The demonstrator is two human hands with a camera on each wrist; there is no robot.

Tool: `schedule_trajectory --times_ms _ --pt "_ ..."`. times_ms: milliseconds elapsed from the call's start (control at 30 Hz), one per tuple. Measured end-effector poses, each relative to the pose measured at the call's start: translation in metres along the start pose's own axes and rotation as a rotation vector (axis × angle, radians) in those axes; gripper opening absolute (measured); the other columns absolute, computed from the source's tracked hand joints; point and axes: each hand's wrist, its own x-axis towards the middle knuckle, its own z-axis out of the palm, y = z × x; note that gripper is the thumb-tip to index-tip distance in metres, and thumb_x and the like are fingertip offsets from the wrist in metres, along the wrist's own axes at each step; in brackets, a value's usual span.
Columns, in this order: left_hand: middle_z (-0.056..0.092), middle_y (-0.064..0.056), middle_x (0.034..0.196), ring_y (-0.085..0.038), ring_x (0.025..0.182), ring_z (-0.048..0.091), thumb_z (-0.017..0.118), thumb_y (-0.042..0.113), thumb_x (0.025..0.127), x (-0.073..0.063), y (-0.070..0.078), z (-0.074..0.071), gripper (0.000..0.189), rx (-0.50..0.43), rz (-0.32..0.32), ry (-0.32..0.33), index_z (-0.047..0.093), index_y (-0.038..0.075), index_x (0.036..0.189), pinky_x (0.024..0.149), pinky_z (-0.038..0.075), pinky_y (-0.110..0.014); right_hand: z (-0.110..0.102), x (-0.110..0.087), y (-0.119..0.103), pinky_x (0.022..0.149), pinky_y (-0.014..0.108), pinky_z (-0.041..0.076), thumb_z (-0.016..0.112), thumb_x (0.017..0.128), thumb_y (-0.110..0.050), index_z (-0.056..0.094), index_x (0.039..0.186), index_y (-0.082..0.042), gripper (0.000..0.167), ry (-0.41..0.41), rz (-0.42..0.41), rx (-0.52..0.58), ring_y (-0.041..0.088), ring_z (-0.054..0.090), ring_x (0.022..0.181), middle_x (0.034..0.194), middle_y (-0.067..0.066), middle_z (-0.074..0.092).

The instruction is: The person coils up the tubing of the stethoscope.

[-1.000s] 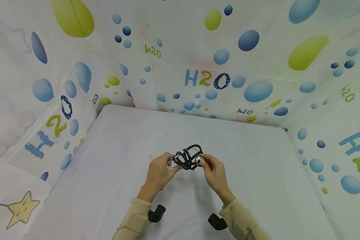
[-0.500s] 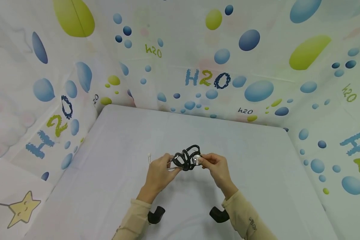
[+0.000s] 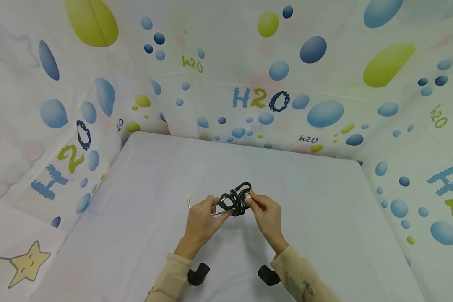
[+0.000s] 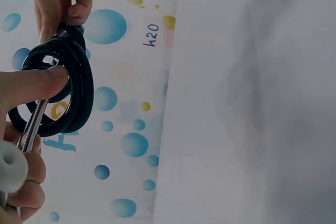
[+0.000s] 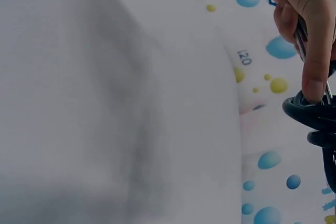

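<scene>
Above the white table, both hands hold a stethoscope whose black tubing (image 3: 226, 207) is wound into a bundle of loops. My left hand (image 3: 201, 222) grips its metal ear tubes, and a pale ear tip (image 3: 188, 198) sticks out beyond the knuckles. In the left wrist view, the left thumb lies across a metal ear tube (image 4: 34, 121) beside the coiled tubing (image 4: 86, 90). My right hand (image 3: 269, 216) pinches the chest piece end at the right side of the loops; the fingers largely cover it. Part of the coil also shows in the right wrist view, below the left thumb (image 5: 316, 77).
A white covered table (image 3: 309, 201) spreads beneath the hands. Patterned curtains (image 3: 226, 63) with blue and green drops enclose its back and sides. Dark curved pieces (image 3: 199, 274) show by both sleeves.
The right hand first shifted slightly right with the chest piece in plain view, then moved left against the loops, so the chest piece is now mostly covered. The left hand keeps its hold.
</scene>
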Motion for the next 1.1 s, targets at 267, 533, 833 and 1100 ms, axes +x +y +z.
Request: schedule_trajectory --times_ms 267,533,833,1100 --pt "0.056 -0.001 0.057 -0.009 0.048 0.048 0.092 0.017 0.051 0.0 0.005 0.002 0.047 -0.016 0.027 -0.008 0.057 0.001 0.079 0.045 0.041 -0.022 -0.007 0.001 0.009 0.053 0.018 0.043 0.08 0.071 -0.006 0.072 0.075 0.001 0.011 0.036 0.022 -0.096 0.006 0.053 0.06 0.07 0.008 0.064" --pt "0.06 -0.005 0.059 -0.011 0.048 0.052 0.091 0.019 0.053 0.006 0.004 -0.001 0.048 -0.022 0.01 -0.019 0.057 0.0 0.08 0.046 0.042 -0.022 -0.009 0.001 0.004 0.06 0.021 0.053 0.076 0.073 0.007 0.061 0.084 0.015 0.02 0.056 0.099 0.145 0.004 0.062 0.066 0.085 0.023 0.058" --pt "0.061 -0.006 0.062 -0.012 0.05 0.051 0.089 0.018 0.057 0.007 -0.003 -0.006 0.044 -0.021 -0.046 -0.107 0.056 0.0 0.081 0.047 0.043 -0.023 -0.012 0.004 0.008 0.063 0.026 0.054 0.069 0.075 0.015 0.05 0.099 0.018 0.031 -0.021 0.251 0.317 0.008 0.065 0.065 0.09 0.026 0.058" --pt "0.056 -0.002 0.059 -0.009 0.051 0.045 0.089 0.019 0.058 0.006 -0.005 -0.008 0.044 -0.023 -0.094 -0.144 0.056 0.002 0.081 0.047 0.04 -0.022 -0.019 0.008 0.01 0.067 0.028 0.055 0.071 0.077 0.009 0.057 0.101 0.014 0.028 -0.128 0.281 0.289 0.01 0.065 0.07 0.087 0.022 0.062"
